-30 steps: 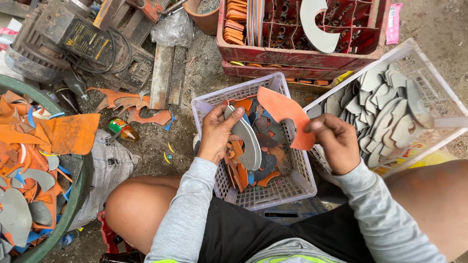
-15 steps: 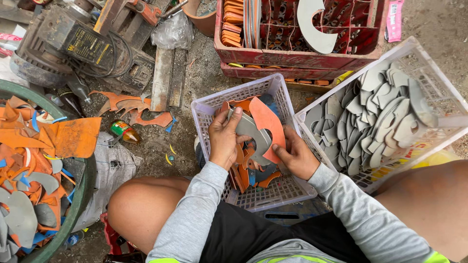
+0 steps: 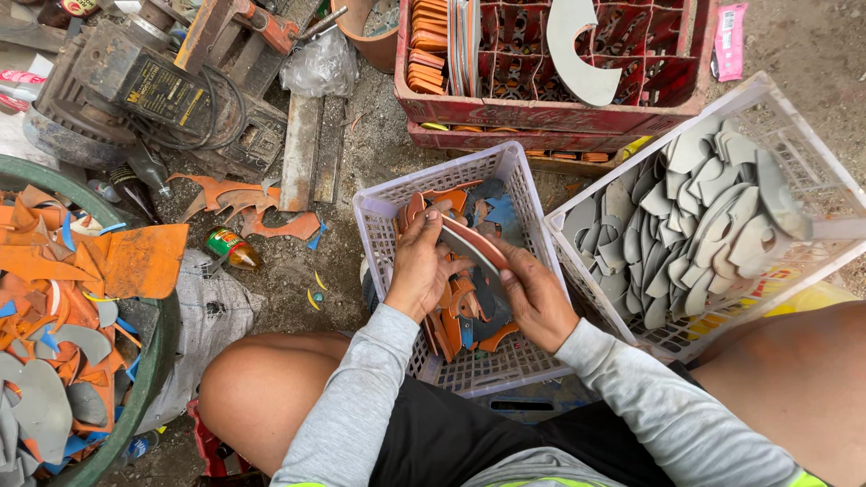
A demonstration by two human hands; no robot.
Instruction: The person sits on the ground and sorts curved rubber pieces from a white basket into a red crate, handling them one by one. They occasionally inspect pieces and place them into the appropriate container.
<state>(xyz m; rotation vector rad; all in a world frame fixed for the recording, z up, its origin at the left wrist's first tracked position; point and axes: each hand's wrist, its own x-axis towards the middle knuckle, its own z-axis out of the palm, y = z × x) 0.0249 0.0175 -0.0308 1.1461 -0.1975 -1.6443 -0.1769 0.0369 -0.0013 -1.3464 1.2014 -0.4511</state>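
**Both hands on a curved piece inside the white basket**

Left of the white basket [image 3: 528,194], a green tub [image 3: 149,379] holds orange and grey offcuts. Over the basket, the left hand [image 3: 417,271] and right hand [image 3: 534,296] each close their fingers on one curved grey-and-orange piece [image 3: 471,245]. Right of the basket, a clear crate [image 3: 767,90] holds grey pieces.

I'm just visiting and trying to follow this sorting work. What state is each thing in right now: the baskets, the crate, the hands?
Left hand: gripping a curved grey piece.
Right hand: holding the same piece.
Middle white basket: partly filled with orange and grey offcuts.
Right white basket: tilted, holding grey pieces.
Red crate: upright, orange strips stacked in it.
Green tub: heaped with scraps.
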